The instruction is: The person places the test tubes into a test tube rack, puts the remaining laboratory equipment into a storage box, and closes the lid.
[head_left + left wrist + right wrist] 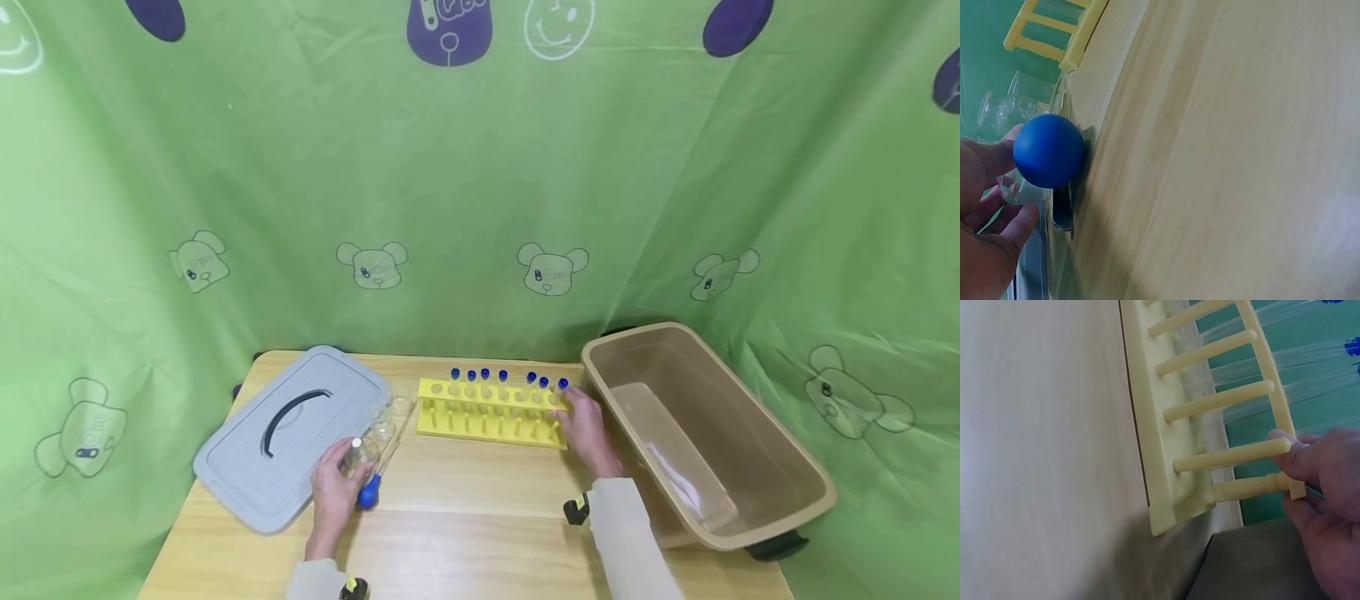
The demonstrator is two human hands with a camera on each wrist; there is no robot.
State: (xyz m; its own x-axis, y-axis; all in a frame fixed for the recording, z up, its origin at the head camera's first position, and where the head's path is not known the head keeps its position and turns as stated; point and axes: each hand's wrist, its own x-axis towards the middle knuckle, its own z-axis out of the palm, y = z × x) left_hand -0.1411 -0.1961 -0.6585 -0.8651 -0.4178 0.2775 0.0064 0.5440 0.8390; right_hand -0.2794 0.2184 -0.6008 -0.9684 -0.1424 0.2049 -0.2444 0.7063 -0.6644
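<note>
Lower left, your left hand (333, 490) grips a likely fragile clear vessel (366, 452); your right hand (587, 429) pinches the stiff-looking rack (483, 429) sensibly by its end.

The head view is bright and evenly lit, with a whitish reflection inside the tan bin (738, 425). Both wrist views are dimmer, with pale glare at one side of the tabletop (1229, 156) and soft shadows low down.
</note>
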